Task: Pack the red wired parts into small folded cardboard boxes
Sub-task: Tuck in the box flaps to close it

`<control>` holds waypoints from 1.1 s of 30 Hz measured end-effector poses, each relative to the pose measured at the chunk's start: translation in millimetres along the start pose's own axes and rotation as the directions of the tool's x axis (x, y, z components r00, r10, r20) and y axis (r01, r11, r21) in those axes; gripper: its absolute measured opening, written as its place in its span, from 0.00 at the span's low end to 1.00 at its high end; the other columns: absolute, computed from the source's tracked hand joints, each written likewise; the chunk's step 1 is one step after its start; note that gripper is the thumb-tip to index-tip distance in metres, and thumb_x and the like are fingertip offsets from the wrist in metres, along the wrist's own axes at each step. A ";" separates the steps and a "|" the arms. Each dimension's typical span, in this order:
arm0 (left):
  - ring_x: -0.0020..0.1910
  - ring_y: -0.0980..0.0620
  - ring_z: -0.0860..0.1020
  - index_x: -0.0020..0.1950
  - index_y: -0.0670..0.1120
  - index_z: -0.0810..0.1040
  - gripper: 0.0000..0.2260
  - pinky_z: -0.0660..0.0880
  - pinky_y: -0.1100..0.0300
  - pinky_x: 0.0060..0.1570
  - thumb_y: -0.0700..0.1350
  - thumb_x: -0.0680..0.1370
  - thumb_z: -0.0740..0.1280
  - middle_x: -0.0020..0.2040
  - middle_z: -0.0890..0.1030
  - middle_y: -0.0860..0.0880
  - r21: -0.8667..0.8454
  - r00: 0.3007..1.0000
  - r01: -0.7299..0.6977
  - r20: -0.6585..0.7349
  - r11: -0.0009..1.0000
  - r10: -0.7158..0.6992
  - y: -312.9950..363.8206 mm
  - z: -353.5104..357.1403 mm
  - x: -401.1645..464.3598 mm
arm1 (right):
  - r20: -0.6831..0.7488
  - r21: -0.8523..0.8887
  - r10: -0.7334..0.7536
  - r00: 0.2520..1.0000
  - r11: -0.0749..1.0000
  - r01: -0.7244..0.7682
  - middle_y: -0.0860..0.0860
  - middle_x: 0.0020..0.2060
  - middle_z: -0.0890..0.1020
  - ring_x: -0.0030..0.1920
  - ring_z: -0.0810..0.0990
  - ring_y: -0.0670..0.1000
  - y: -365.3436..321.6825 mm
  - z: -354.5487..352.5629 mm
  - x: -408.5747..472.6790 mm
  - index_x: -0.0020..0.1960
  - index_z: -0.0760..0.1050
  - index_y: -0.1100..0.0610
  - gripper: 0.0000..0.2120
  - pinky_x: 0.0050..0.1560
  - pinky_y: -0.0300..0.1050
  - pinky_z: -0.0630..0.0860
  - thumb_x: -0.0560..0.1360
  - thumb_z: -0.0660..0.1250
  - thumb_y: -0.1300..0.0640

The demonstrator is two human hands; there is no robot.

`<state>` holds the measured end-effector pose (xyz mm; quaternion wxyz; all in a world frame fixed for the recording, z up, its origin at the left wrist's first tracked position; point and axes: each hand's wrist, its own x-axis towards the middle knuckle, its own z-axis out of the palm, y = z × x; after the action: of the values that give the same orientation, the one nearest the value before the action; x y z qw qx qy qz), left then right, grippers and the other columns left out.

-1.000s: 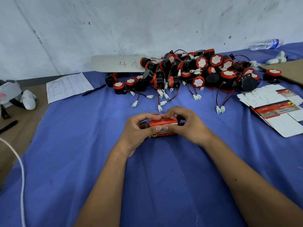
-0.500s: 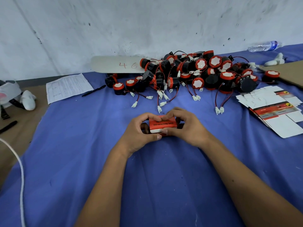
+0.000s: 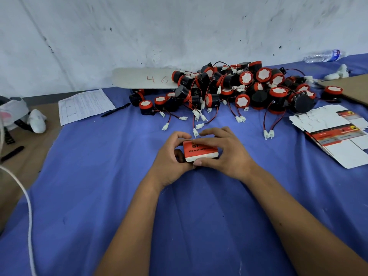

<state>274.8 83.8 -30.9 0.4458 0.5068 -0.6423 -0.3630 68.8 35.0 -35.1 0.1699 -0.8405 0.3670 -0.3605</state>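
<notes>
Blue cloth (image 3: 99, 196) covered the worktable, with a scuffed white wall (image 3: 179, 26) behind. Both hands worked one small cardboard box (image 3: 200, 151) at mid-cloth: left hand (image 3: 171, 158) curled round its left end, right hand (image 3: 225, 152) with fingers draped over the top and thumb pinching the near bottom edge. Versus a second ago, the box had tipped so its red printed face with a white strip faced the camera more fully; then, only a narrow red edge showed. The right fingers had spread further across the top. The hands stayed at about the same spot on the cloth; the pile and papers had not moved.

Counts: one box in hand; one heap of red wired parts (image 3: 249, 90) along the wall, too many and too tangled to count, roughly several dozen, with white connectors trailing toward the hands. One stack of flat unfolded boxes (image 3: 338, 132) lay at right, sheet count unclear. One printed sheet (image 3: 83, 106), one black pen (image 3: 115, 110) beside it, one white board (image 3: 143, 78) marked "46" in red. One plastic bottle (image 3: 322, 56) lay on its side far right. One white cable (image 3: 27, 206) crossed the left edge.
</notes>
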 end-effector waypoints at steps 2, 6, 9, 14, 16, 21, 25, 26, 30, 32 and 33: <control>0.47 0.42 0.82 0.65 0.52 0.72 0.30 0.83 0.49 0.52 0.36 0.69 0.81 0.59 0.82 0.57 -0.001 1.000 0.003 -0.003 1.000 -0.003 -0.5 -0.1 -0.3 | -0.005 -0.032 -0.019 1.000 0.999 0.018 0.41 0.62 0.79 0.62 0.71 0.46 -2.3 0.7 0.3 0.65 0.80 0.41 0.25 0.63 0.41 0.71 0.70 0.74 0.36; 0.39 0.54 0.80 0.65 0.52 0.73 0.29 0.81 0.58 0.46 0.36 0.69 0.81 0.62 0.80 0.53 0.004 1.000 -0.005 -0.003 1.000 0.005 -0.7 -0.2 0.1 | -0.021 0.154 -0.006 1.000 0.988 0.009 0.43 0.59 0.82 0.62 0.77 0.43 -7.3 4.5 0.8 0.63 0.82 0.47 0.19 0.63 0.41 0.74 0.73 0.76 0.47; 0.39 0.56 0.80 0.65 0.51 0.73 0.29 0.81 0.57 0.47 0.35 0.70 0.80 0.62 0.80 0.53 0.016 1.000 -0.008 -0.003 1.000 0.008 0.5 0.0 0.1 | -0.024 0.179 0.009 1.000 0.984 -0.004 0.45 0.58 0.82 0.60 0.79 0.44 -8.8 6.3 2.1 0.62 0.83 0.50 0.17 0.61 0.42 0.76 0.74 0.77 0.52; 0.42 0.39 0.79 0.65 0.52 0.73 0.30 0.83 0.47 0.50 0.34 0.69 0.80 0.62 0.80 0.54 0.028 1.000 -0.005 -0.013 1.000 0.005 0.0 1.5 -0.5 | -0.010 0.180 0.026 1.000 0.983 -0.024 0.46 0.59 0.82 0.61 0.78 0.43 -9.1 5.1 3.5 0.61 0.84 0.50 0.16 0.63 0.41 0.74 0.74 0.76 0.52; 0.41 0.44 0.80 0.65 0.52 0.73 0.30 0.82 0.49 0.51 0.34 0.69 0.81 0.62 0.80 0.53 0.034 1.000 -0.007 -0.011 0.999 0.007 -0.2 1.7 -0.2 | -0.026 0.161 0.025 0.999 0.987 -0.020 0.46 0.59 0.83 0.62 0.77 0.43 -10.4 4.1 5.2 0.60 0.84 0.50 0.14 0.64 0.44 0.74 0.74 0.76 0.52; 0.47 0.40 0.82 0.64 0.54 0.75 0.28 0.82 0.45 0.53 0.36 0.69 0.81 0.58 0.81 0.60 0.020 1.000 0.007 -0.012 1.000 -0.007 1.7 1.8 -1.2 | 0.081 0.089 -0.010 0.997 0.996 0.002 0.41 0.64 0.80 0.68 0.73 0.43 -10.4 -2.4 1.1 0.65 0.81 0.47 0.28 0.68 0.41 0.71 0.67 0.80 0.43; 0.49 0.46 0.83 0.62 0.54 0.76 0.27 0.83 0.47 0.54 0.36 0.69 0.81 0.57 0.82 0.59 0.009 1.000 0.005 -0.002 1.000 -0.005 2.5 1.7 -1.7 | 0.002 0.111 0.001 1.000 0.994 -0.001 0.45 0.62 0.82 0.64 0.76 0.43 -13.5 -2.3 1.4 0.64 0.82 0.50 0.21 0.65 0.45 0.74 0.72 0.77 0.49; 0.51 0.49 0.84 0.62 0.54 0.76 0.27 0.83 0.49 0.54 0.35 0.69 0.80 0.57 0.82 0.58 -0.002 1.000 0.004 0.001 1.000 -0.004 2.9 1.7 -1.6 | -0.010 0.120 0.007 1.000 0.993 -0.006 0.45 0.61 0.82 0.63 0.76 0.42 -15.4 -2.4 1.8 0.64 0.82 0.50 0.19 0.64 0.44 0.74 0.74 0.75 0.49; 0.53 0.50 0.84 0.62 0.51 0.76 0.25 0.83 0.51 0.53 0.37 0.71 0.81 0.56 0.83 0.54 -0.038 1.000 -0.004 -0.004 0.999 0.004 3.5 1.8 -0.4 | 0.054 0.171 0.037 0.998 0.984 -0.046 0.46 0.60 0.81 0.62 0.75 0.47 -22.7 0.4 1.0 0.68 0.79 0.49 0.17 0.65 0.45 0.71 0.79 0.67 0.50; 0.53 0.49 0.84 0.62 0.49 0.76 0.25 0.83 0.53 0.52 0.36 0.71 0.81 0.57 0.83 0.52 -0.065 1.000 -0.007 -0.004 0.998 0.006 4.0 2.3 -0.9 | 0.078 0.178 0.050 0.996 0.982 -0.064 0.48 0.61 0.79 0.63 0.74 0.50 -23.4 2.1 0.6 0.69 0.78 0.50 0.17 0.66 0.48 0.70 0.80 0.67 0.55; 0.52 0.50 0.84 0.63 0.48 0.76 0.25 0.83 0.55 0.51 0.35 0.70 0.81 0.57 0.83 0.52 -0.072 1.000 -0.012 -0.004 0.997 0.012 4.5 2.6 -1.4 | 0.081 0.184 0.059 0.995 0.980 -0.073 0.49 0.61 0.79 0.64 0.74 0.51 -23.3 2.1 0.8 0.68 0.78 0.51 0.17 0.67 0.51 0.70 0.80 0.67 0.58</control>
<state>270.9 86.3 -27.9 0.4673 0.4871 -0.6309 -0.3824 82.2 50.2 -23.4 0.2733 -0.8211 0.3530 -0.3557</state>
